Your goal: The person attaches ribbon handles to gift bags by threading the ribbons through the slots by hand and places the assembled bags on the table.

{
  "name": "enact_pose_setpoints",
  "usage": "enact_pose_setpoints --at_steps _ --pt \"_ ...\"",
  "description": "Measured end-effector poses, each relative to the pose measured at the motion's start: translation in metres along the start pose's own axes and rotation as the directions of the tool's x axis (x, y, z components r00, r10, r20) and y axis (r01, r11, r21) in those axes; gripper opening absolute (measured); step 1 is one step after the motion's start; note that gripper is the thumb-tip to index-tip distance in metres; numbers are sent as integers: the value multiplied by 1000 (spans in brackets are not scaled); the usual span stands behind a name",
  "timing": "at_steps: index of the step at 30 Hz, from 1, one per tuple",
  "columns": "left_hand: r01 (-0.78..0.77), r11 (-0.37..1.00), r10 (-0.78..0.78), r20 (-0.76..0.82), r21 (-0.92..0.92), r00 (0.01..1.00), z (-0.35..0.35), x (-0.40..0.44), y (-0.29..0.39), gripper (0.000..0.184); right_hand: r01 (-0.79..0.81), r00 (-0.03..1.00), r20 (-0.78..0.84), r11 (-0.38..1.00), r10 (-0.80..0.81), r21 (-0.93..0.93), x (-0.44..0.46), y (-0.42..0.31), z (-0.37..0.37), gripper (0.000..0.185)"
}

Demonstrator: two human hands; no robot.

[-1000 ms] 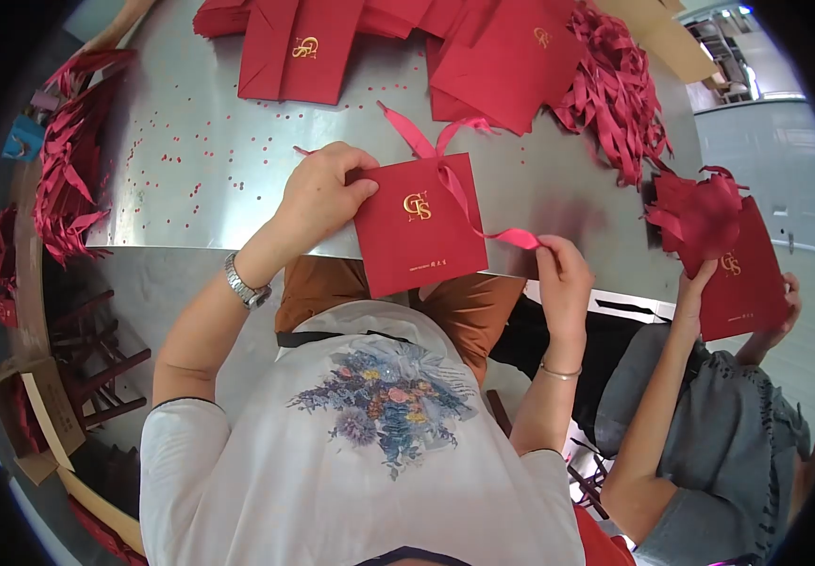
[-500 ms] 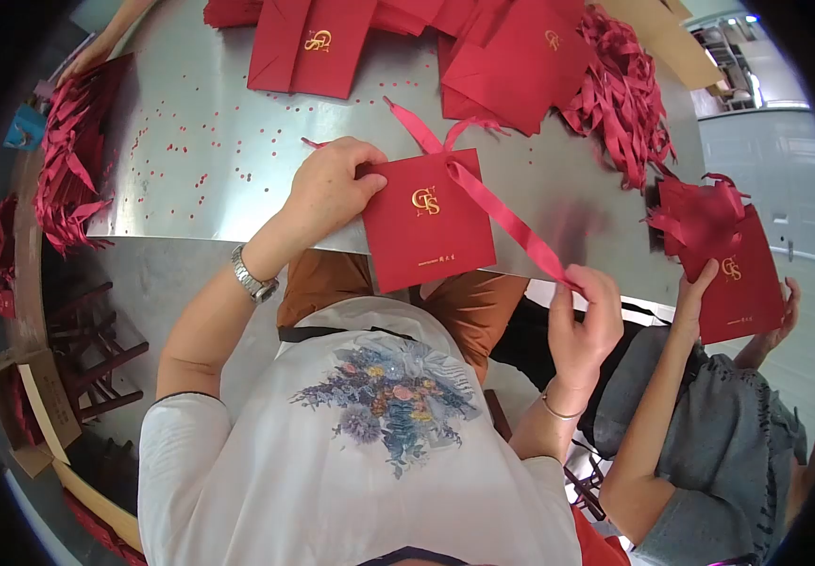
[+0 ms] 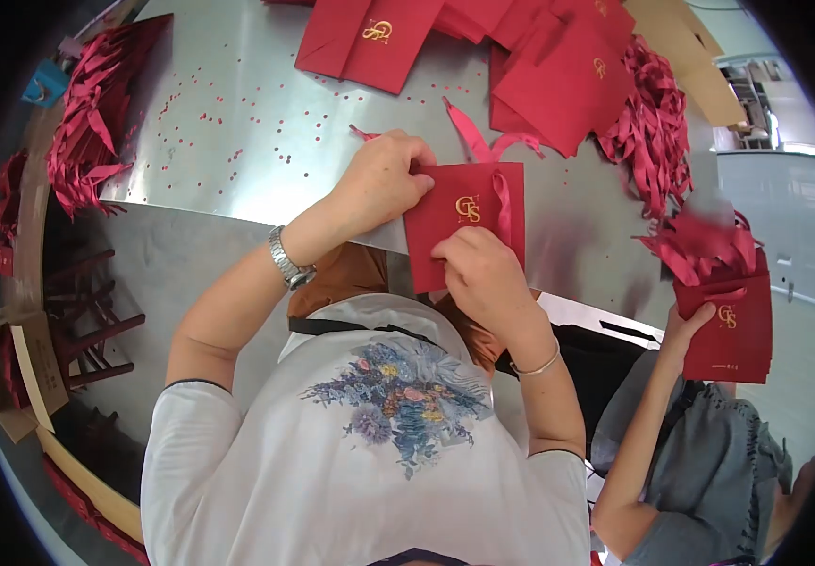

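Now the right hand (image 3: pixel 492 285) has swung inward, the ribbon (image 3: pixel 504 203) unstretched, so pulling seems paused; its fingers curl, grip unclear, over the red bag (image 3: pixel 466 206), whose corner the left hand (image 3: pixel 381 184) pinches.

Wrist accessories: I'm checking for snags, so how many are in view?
2: a watch on the wrist of the left hand, a bangle on that of the right hand; others may be hidden.

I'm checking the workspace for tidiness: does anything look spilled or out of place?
Yes: tiny red specks lie scattered over the metal table, mostly left of the red bag that the left hand holds. They look odd, like stray litter on a plain surface. Nothing looks clearly damaged.
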State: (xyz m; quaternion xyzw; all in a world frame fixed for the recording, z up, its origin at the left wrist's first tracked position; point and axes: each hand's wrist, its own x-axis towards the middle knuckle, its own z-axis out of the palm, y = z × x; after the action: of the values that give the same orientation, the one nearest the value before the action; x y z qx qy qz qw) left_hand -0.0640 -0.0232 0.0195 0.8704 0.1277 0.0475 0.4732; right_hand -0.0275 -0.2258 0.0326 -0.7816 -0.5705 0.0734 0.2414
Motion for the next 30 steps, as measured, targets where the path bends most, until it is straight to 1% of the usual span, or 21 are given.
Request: enact_pose_setpoints --at_steps 2,3,4,5,6,7,8,9,10,11,12,13,15,19,21,22,24,25,27,28,30 --pt "2 999 -1 5 -44 1000 -1 2 -7 16 -62 996 -54 984 72 166 -5 4 2 10" --pt "-1 996 2 12 -85 1000 -1 3 -8 17 -62 996 -48 984 71 165 -5 4 1 10" --pt "3 996 -3 10 -88 1000 -2 5 -9 17 -67 992 -92 980 86 186 -5 4 0 11" --pt "59 991 -52 62 -124 997 -4 6 -9 17 -70 986 -135 976 99 208 -4 4 0 12" --pt "116 981 -99 115 -156 988 -6 7 -7 18 -67 987 -129 975 96 211 -2 4 -1 12" --pt "121 980 -104 112 -157 988 -8 7 -5 18 -84 976 -173 965 129 248 0 4 -1 13" --pt "188 959 -153 173 -211 973 -11 7 -2 18 -98 963 -216 953 164 285 3 4 -2 14" --pt "256 931 -195 238 -259 951 -12 6 -2 19 -250 924 -173 880 342 403 4 -3 -5 15" --pt "260 931 -199 238 -257 951 -11 5 -4 19 -297 882 -164 792 442 534 6 -4 -2 15" --pt "170 953 -113 225 -253 968 -9 5 -7 19 -331 832 -140 682 537 653 10 -3 1 15" --pt "78 966 -24 212 -247 977 -8 4 -9 20 -319 807 -196 690 558 649 13 -1 6 15" --pt "82 966 -28 215 -246 976 -6 3 -10 20 -321 806 -193 687 560 652 15 -1 8 15" --pt "21 977 13 161 -210 987 -2 1 -10 19 -369 784 -207 707 586 603 19 -2 9 16" --pt "67 982 -26 218 -178 976 2 -5 -5 18 -380 775 -234 730 587 568 15 7 23 15" --pt "-77 997 78 172 -13 982 5 -9 -5 18 -349 787 -298 788 540 508 13 10 28 13" --pt "-75 997 76 175 -12 982 6 -9 -5 18 -350 785 -297 786 543 510 13 9 28 13" --pt "-11 1000 11 234 -2 972 4 -7 -3 20 -361 773 -319 793 549 491 15 6 29 9" --pt "-12 1000 12 238 0 971 3 -7 -2 20 -362 770 -320 791 552 493 15 6 29 9" --pt "6 997 13 270 -71 963 2 -6 -2 22 -314 777 -404 853 483 417 15 5 29 7" --pt "6 998 13 272 -69 962 3 -5 -1 22 -314 775 -405 852 485 419 15 5 26 7" --pt "44 977 9 243 -209 970 4 -4 -1 22 -224 803 -494 936 334 270 17 3 20 5"
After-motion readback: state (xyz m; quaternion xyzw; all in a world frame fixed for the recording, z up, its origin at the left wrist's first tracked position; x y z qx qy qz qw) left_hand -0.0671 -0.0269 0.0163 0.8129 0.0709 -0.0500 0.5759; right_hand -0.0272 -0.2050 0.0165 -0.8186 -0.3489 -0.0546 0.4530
